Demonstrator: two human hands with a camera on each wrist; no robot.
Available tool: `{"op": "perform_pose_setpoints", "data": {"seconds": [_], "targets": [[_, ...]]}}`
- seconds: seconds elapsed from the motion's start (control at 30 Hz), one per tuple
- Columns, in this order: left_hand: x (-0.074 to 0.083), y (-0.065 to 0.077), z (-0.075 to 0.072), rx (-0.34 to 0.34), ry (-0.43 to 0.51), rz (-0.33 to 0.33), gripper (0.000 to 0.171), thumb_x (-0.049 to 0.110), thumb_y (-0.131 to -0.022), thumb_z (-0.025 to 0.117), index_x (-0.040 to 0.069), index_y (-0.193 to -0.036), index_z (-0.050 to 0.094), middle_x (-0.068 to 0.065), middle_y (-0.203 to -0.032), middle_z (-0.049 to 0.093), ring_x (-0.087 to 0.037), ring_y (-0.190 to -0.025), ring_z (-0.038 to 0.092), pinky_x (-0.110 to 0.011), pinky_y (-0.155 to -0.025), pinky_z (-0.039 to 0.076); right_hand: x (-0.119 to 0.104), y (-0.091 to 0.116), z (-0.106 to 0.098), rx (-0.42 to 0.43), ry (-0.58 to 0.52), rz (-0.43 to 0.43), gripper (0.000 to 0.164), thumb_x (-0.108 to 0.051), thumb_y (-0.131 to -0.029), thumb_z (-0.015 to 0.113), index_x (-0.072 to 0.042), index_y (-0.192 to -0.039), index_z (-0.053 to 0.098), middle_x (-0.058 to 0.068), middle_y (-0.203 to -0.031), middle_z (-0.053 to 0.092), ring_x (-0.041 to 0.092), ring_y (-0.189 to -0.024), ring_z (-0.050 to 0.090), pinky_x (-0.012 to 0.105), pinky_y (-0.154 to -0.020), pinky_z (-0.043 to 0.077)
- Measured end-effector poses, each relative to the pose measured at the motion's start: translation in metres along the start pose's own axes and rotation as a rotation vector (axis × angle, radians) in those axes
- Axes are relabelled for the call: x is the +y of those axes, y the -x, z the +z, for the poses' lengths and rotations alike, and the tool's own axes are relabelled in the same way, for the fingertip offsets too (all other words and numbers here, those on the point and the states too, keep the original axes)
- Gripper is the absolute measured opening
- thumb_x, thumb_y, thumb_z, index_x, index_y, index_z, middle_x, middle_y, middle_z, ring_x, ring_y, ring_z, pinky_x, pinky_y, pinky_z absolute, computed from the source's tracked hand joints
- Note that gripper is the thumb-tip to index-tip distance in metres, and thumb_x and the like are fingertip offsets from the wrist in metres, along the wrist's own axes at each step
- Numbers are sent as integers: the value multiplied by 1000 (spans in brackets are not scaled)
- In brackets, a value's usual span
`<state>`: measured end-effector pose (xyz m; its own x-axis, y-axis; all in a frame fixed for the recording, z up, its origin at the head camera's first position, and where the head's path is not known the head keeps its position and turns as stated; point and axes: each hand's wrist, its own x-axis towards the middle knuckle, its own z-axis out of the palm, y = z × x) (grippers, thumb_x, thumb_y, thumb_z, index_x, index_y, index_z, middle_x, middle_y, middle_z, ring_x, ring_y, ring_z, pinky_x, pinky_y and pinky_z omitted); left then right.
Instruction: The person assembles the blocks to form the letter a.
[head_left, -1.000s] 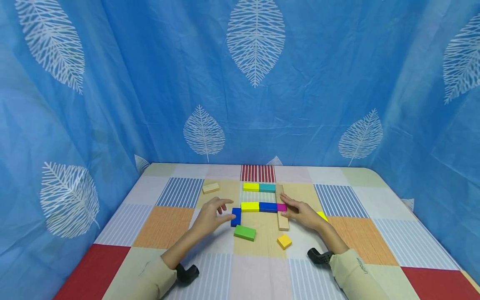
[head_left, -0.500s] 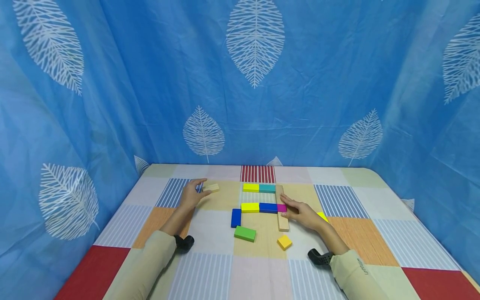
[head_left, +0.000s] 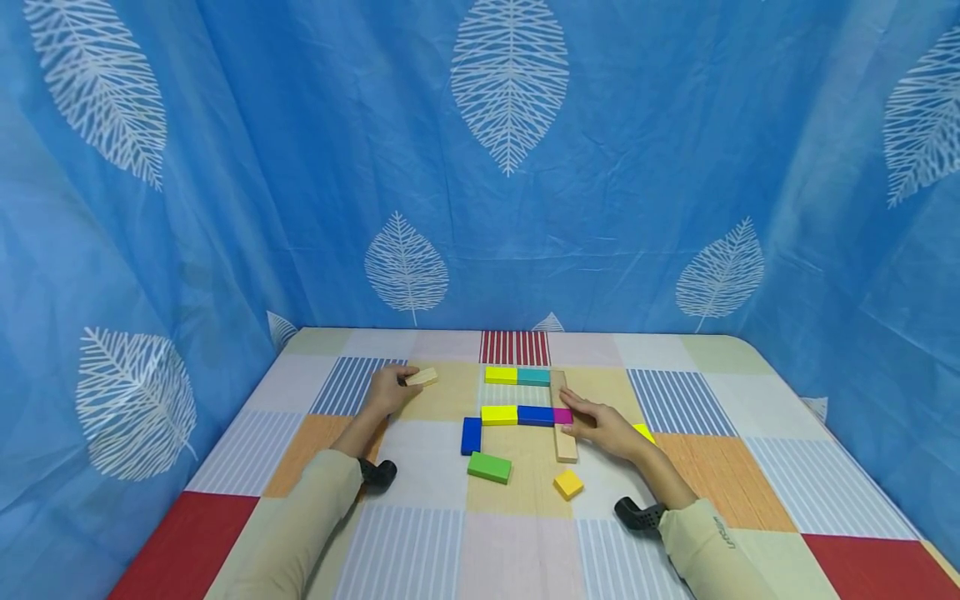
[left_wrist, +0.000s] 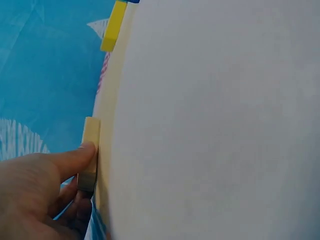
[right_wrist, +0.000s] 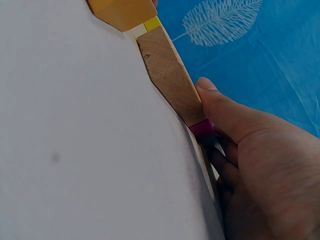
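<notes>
My left hand [head_left: 392, 389] pinches a small natural-wood block [head_left: 422, 377] at the left back; the left wrist view shows the thumb on its side and fingers behind it. My right hand [head_left: 609, 427] rests at a long natural-wood plank [head_left: 566, 447], its fingertips on the plank and its thumb right by a magenta block [head_left: 562, 416]. In the right wrist view the thumb lies along the plank's edge and the other fingers are partly hidden. A yellow block [head_left: 499, 415] and a blue block [head_left: 536, 416] run in line with the magenta one.
Behind that row lie a yellow block [head_left: 501, 375] and a teal block [head_left: 533, 377]. Nearer are another blue block [head_left: 471, 436], a green block [head_left: 489, 467] and an orange-yellow block [head_left: 568, 484]. A yellow block [head_left: 643, 432] shows behind my right wrist. A blue curtain [head_left: 480, 250] encloses the table.
My left hand has moved from beside the near blue block to the left back and closed its fingers on the small wooden block. My right hand has stayed in place.
</notes>
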<state>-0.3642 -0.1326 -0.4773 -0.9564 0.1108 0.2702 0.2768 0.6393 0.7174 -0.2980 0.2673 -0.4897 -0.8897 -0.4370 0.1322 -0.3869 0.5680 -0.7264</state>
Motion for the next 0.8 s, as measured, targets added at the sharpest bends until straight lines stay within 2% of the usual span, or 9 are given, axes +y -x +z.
{"op": "perform_pose_setpoints", "data": {"seconds": [0.1, 0.2, 0.4, 0.5, 0.6, 0.8], "targets": [[9, 6, 1, 18, 20, -8, 35, 6, -77, 74, -4, -110, 65, -17, -94, 61, -24, -75, 56, -30, -58, 46, -1, 0, 0, 1, 12, -3, 66, -37, -87, 62, -9, -141, 37, 7, -149, 26, 30, -135, 21, 46, -106, 20], [24, 14, 1, 39, 35, 6, 35, 9, -77, 75, 0, -109, 67, -15, -99, 62, -24, -80, 57, -32, -63, 48, -2, 1, 0, 0, 20, 2, 66, -37, -87, 62, -10, -142, 37, 7, -149, 26, 31, -135, 21, 47, -106, 20], [66, 39, 9, 37, 73, 122, 34, 14, -75, 77, 7, -107, 69, -7, -101, 64, -20, -85, 56, -33, -72, 48, -3, 2, -1, -4, 15, 18, 67, -38, -87, 62, -11, -143, 36, 5, -150, 24, 31, -136, 20, 48, -106, 20], [87, 54, 18, -3, 97, 168, 32, 16, -74, 77, 9, -105, 70, -3, -99, 64, -17, -84, 55, -32, -71, 48, -3, 1, -1, -4, 17, 19, 67, -38, -87, 61, -11, -143, 36, 6, -150, 24, 31, -136, 19, 48, -106, 19], [103, 67, 30, -71, 106, 200, 32, 19, -74, 78, 11, -104, 70, 1, -97, 63, -14, -83, 54, -30, -70, 48, -3, 1, -1, 0, 18, 13, 67, -38, -87, 62, -11, -142, 36, 6, -149, 25, 32, -135, 20, 48, -106, 19], [125, 86, 57, -210, 102, 263, 33, 19, -72, 80, 11, -103, 71, 1, -94, 64, -15, -81, 55, -26, -67, 47, -4, 1, -1, 7, 26, -12, 66, -36, -87, 62, -9, -142, 37, 10, -148, 26, 35, -134, 21, 50, -105, 20]]}}
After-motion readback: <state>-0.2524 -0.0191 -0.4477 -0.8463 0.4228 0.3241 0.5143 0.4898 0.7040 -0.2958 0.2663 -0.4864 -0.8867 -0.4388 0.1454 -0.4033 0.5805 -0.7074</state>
